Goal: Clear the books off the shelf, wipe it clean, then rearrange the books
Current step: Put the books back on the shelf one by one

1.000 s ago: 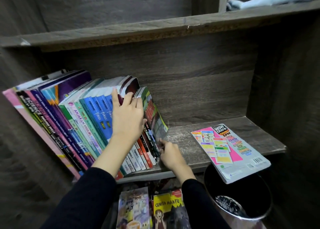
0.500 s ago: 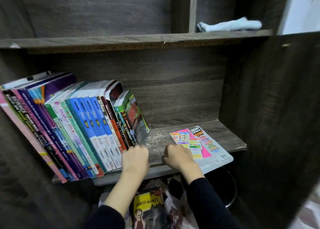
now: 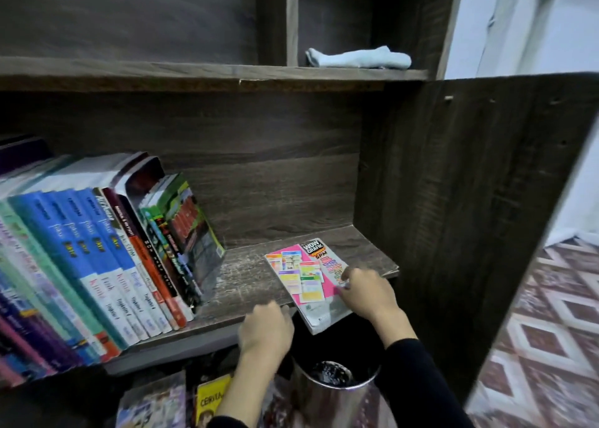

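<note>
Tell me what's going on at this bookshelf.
A person is working at a bookshelf. Their right hand is on the pink book, which lies flat and overhangs the front edge of the shelf above a bin. Whether the hand grips the book is unclear. The left hand sits with curled fingers at the shelf's front edge. A row of books leans at the left, and a pale cloth lies on the shelf above.

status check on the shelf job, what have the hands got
Left hand at shelf front edge, grip unclear. Right hand grips pink book, flat, overhanging the edge. Leaning row of books not yet cleared; bin below the overhang.
</note>
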Demonstrator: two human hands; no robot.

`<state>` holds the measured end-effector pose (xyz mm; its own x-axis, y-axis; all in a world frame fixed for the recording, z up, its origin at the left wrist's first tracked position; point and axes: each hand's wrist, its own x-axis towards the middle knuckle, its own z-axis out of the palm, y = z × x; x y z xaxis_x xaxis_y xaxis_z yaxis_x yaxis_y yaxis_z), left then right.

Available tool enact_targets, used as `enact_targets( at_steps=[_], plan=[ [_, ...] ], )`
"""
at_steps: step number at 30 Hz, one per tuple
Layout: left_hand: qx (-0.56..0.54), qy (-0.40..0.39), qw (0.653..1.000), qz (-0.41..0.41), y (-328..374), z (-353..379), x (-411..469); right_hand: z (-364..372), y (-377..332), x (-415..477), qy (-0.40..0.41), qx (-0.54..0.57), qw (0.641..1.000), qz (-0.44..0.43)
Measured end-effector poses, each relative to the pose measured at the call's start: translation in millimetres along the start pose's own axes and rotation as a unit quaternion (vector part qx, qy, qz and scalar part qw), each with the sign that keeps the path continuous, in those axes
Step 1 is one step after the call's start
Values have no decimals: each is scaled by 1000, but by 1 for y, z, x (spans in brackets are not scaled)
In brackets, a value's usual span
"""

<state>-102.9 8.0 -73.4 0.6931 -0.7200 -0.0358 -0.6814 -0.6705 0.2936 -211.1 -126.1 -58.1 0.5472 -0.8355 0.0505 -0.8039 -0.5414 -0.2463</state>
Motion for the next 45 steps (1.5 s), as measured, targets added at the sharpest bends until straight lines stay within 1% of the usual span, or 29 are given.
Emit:
enact_targets(
  at_steps=[2, 4, 8, 11, 14, 16, 18, 20, 22, 23, 24, 26, 27, 28, 32, 33, 35, 37, 39, 41, 42, 43, 45],
  plan=[
    [-31, 1, 999, -7, 8, 8, 3, 10, 15, 5, 6, 28, 999, 32],
    [-63, 3, 998, -16, 16, 16, 5, 21, 26, 8, -8, 86, 995, 59],
    [-187, -17, 982, -31, 22, 34, 16, 31, 34, 8, -55, 174, 980, 76],
    [-316, -33, 948, -37, 24, 43, 24, 33, 33, 7, -64, 226, 969, 79],
    [-443, -29, 894, -67, 25, 42, 28, 33, 38, 9, -58, 294, 950, 92],
    [-483, -20, 870, -93, 22, 41, 29, 28, 45, 9, -96, 359, 922, 111],
    [-503, -20, 857, -111, 15, 39, 29, 20, 49, 5, -145, 409, 893, 119],
    [-542, -31, 831, -118, 7, 41, 32, 15, 47, -1, -178, 425, 879, 123],
    [-570, -56, 813, -107, 2, 42, 35, 21, 44, -2, -172, 439, 872, 132],
    [-569, -70, 814, -92, 2, 43, 36, 26, 42, -3, -166, 469, 856, 140],
    [-563, -82, 819, -75, 2, 44, 36, 32, 41, -1, -157, 515, 828, 155],
    [-547, -94, 831, -49, 3, 47, 36, 39, 39, -1, -147, 607, 761, 177],
    [-541, -95, 834, -43, 4, 48, 36, 39, 38, -2, -152, 638, 734, 179],
    [-540, -94, 835, -38, 3, 49, 37, 38, 38, -2, -165, 657, 713, 179],
    [-545, -92, 833, -9, -3, 40, 37, 34, 35, -3, -212, 696, 667, 160],
    [-548, -91, 831, 4, -3, 36, 36, 32, 34, -3, -217, 702, 661, 151],
    [-561, -81, 823, 28, -4, 28, 35, 24, 31, -1, -211, 720, 648, 133],
    [-572, -61, 816, 58, -5, 18, 37, 12, 24, -1, -190, 748, 628, 105],
    [-582, -32, 809, 78, -6, 4, 38, -4, 14, -3, -162, 767, 617, 63],
    [-581, 14, 809, 87, -10, -15, 37, -20, -1, -5, -122, 771, 625, 11],
    [-566, 37, 819, 85, -13, -26, 36, -25, -9, -5, -95, 766, 636, -17],
    [-534, 70, 839, 78, -16, -37, 36, -30, -19, -6, -63, 756, 650, -44],
    [-436, 164, 881, 79, -25, -61, 36, -35, -45, -7, 17, 709, 700, -85]
  ],
)
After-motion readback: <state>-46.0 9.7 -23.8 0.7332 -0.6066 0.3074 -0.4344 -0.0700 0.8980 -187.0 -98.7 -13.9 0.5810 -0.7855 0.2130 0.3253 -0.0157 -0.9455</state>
